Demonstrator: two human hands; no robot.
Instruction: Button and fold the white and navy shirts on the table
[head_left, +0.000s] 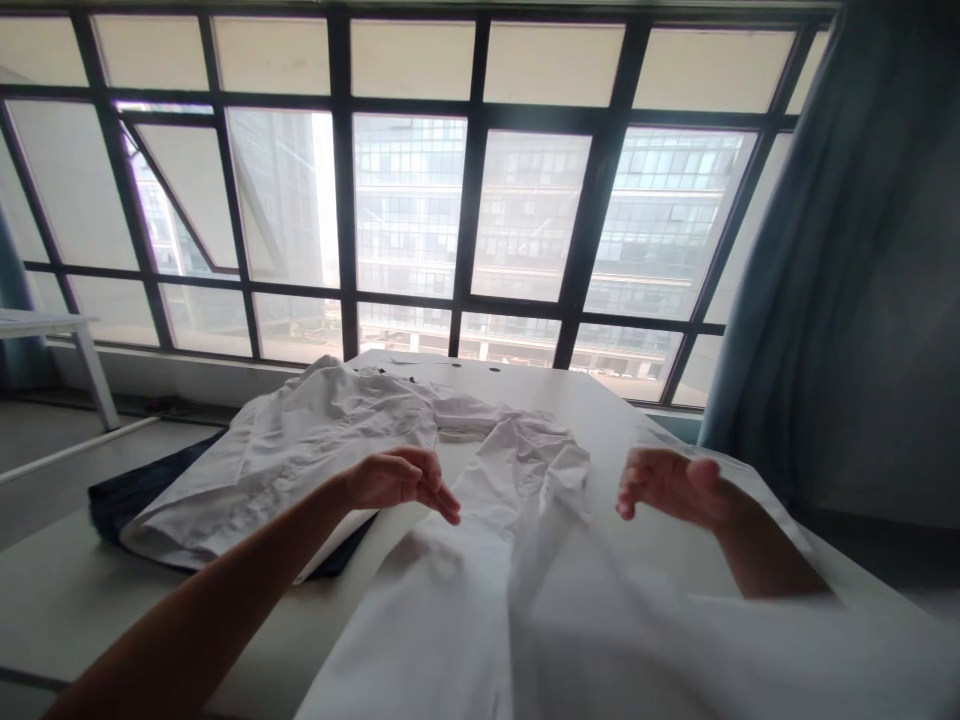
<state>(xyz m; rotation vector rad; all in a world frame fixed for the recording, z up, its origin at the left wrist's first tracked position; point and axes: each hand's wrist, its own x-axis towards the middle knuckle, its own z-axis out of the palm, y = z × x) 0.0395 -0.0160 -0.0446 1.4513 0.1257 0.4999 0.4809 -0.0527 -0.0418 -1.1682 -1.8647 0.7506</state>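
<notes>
A white shirt lies spread on the white table, its collar end toward the window. My left hand hovers over the shirt's left side, fingers together and stretched out, holding nothing. My right hand hangs above the shirt's right side, fingers loosely curled and apart, also holding nothing. Part of the shirt near me looks blurred and lifted in front of my right forearm.
A second crumpled white garment lies at the left on top of a dark blue one. A large gridded window stands behind the table, a blue-grey curtain at the right, another white table at far left.
</notes>
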